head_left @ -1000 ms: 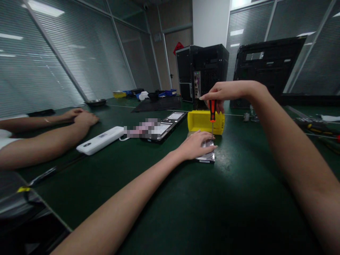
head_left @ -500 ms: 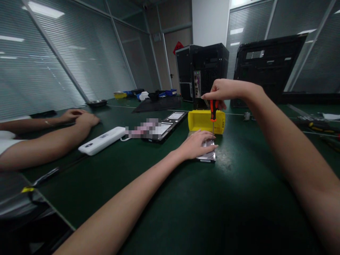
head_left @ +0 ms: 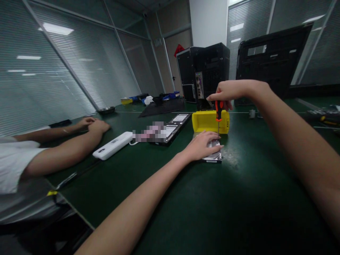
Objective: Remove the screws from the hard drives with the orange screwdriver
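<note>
I've got a small drive (head_left: 215, 157) flat on the green table (head_left: 183, 202), right in front of the yellow box (head_left: 206, 121). Drive: silver metal top, shiny where light hits, dark edge underneath, small pale label strip on the near edge. Rest of its face is under my left hand (head_left: 200, 146), which lies open across it, fingers and thumb spread. My right hand (head_left: 225, 94) is wrapped round the orange-and-black handle of a screwdriver (head_left: 219, 112), shaft near vertical, down to the drive's far right by the left fingertips. Can't tell if the tip is in a screw; too small.
</note>
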Demonstrator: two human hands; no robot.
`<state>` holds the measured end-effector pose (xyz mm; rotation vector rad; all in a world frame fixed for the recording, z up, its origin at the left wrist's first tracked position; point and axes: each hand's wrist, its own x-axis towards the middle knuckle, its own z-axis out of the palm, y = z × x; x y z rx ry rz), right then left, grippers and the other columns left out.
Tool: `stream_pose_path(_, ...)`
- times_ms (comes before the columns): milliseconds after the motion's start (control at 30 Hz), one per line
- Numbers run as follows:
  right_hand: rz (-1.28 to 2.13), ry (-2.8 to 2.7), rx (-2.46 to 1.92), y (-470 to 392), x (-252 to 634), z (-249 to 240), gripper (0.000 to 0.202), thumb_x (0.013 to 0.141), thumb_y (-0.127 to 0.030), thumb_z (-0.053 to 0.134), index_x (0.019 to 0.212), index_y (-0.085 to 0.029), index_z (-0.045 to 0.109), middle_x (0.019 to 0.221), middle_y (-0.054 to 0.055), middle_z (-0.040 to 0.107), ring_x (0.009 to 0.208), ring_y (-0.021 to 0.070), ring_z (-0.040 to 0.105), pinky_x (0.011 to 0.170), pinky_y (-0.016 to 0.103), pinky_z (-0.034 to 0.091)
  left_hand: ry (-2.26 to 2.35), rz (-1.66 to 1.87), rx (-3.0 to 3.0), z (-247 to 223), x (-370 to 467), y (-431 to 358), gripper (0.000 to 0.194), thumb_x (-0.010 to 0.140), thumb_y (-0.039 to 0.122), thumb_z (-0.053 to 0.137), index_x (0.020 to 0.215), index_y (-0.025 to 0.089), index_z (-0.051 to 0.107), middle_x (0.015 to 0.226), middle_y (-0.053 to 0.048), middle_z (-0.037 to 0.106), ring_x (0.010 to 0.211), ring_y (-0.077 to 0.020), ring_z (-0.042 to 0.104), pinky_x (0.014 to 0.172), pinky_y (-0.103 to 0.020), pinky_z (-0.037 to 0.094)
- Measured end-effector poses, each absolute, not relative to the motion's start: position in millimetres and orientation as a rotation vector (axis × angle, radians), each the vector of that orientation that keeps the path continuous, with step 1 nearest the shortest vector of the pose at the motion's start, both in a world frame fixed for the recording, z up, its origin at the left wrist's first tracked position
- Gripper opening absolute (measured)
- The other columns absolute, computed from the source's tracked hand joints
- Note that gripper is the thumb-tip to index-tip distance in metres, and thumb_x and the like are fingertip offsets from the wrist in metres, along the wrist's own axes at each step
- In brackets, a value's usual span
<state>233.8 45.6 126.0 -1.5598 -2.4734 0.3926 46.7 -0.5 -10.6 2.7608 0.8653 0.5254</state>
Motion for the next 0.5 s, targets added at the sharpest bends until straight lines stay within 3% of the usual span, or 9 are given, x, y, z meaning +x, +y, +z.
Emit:
stream_pose_path(167,0.413,-2.596,-1.368,40,233,126,0.046,0.073,-0.06,0.053,0.071,-0.016,0.067,0.051,0.004,0.057,0.054,0.0165,0.058,0.051,0.029,0.045,0.862,0.558,2.626,-7,44,2,0.048,0.082,0.046,0.053,0.12,0.017,0.051,0.124,-0.009,0.053,0.112,-0.0208,0.049,0.096,-0.035,0.038)
stream_pose_path(300,0.416,-2.674,-1.21,34,238,128,0.043,0.071,-0.056,0.057,0.083,-0.017,0.067,0.064,0.003,0.061,0.061,0.0138,0.058,0.051,0.024,0.043,0.88,0.565,2.555,6,34,12,0.044,0.087,0.045,0.044,0.122,0.019,0.049,0.127,-0.007,0.052,0.116,-0.0195,0.047,0.097,-0.034,0.037)
stream_pose_path(500,0.329,-2.445,-1.229,34,258,136,0.04,0.073,-0.054,0.057,0.082,-0.017,0.066,0.067,0.003,0.06,0.063,0.0135,0.056,0.05,0.023,0.04,1.004,0.481,2.615,16,14,36,0.038,0.089,0.041,0.041,0.115,0.018,0.056,0.124,-0.006,0.055,0.115,-0.0202,0.048,0.1,-0.035,0.034)
